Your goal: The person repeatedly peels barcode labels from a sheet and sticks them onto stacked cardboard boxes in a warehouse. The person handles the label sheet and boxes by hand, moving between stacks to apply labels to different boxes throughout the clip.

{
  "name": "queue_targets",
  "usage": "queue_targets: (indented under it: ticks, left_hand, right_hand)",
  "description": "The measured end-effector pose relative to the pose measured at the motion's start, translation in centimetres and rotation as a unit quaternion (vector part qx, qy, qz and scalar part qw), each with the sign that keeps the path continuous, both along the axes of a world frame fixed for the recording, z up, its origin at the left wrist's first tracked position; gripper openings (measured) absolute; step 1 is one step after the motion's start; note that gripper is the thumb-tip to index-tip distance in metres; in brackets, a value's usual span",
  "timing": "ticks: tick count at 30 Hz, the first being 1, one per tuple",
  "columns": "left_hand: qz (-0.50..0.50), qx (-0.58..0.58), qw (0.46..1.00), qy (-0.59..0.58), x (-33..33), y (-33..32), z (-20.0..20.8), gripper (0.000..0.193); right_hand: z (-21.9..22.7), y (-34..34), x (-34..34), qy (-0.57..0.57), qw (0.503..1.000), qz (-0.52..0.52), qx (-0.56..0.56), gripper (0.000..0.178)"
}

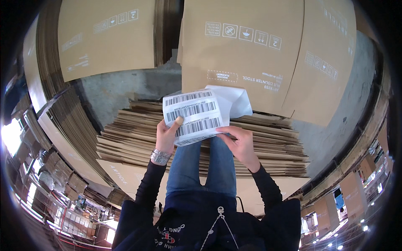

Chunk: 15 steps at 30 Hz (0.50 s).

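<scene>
A white strip of barcode labels (193,109) is held up in front of me, with several black barcodes facing up. My left hand (168,133) grips its left side, the thumb lying across the printed face. At the lower right corner of the strip, my right hand (240,144) pinches the edge between thumb and fingers. Blank white backing paper (236,101) trails off behind to the right and curls over a flat brown carton (243,62), which has white printed symbols and a dashed rectangle near its closest edge.
Stacked flattened cardboard (201,154) lies beneath my hands and around my legs. Another carton stack (106,42) stands at the far left, and more leaning cardboard (79,125) runs down the left side. Grey concrete floor (322,129) shows at right.
</scene>
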<state>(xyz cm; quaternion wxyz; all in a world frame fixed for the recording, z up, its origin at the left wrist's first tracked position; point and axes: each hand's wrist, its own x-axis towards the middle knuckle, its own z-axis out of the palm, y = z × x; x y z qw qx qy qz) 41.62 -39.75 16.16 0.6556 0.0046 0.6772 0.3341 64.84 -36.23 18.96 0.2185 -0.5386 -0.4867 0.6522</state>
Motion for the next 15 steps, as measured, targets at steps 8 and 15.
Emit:
queue_targets:
  ticks: [8, 15]
  left_hand:
    - [0.008, -0.066, 0.998, 0.006, -1.5, -6.0, -0.8, 0.022]
    - [0.004, -0.033, 0.999, 0.008, -1.7, -6.1, -0.8, 0.025]
  right_hand:
    - [-1.6, -4.9, -1.2, -0.035, 0.999, 0.011, -0.040, 0.018]
    - [-1.7, -5.0, -0.9, 0.008, 0.996, -0.006, -0.092, 0.017]
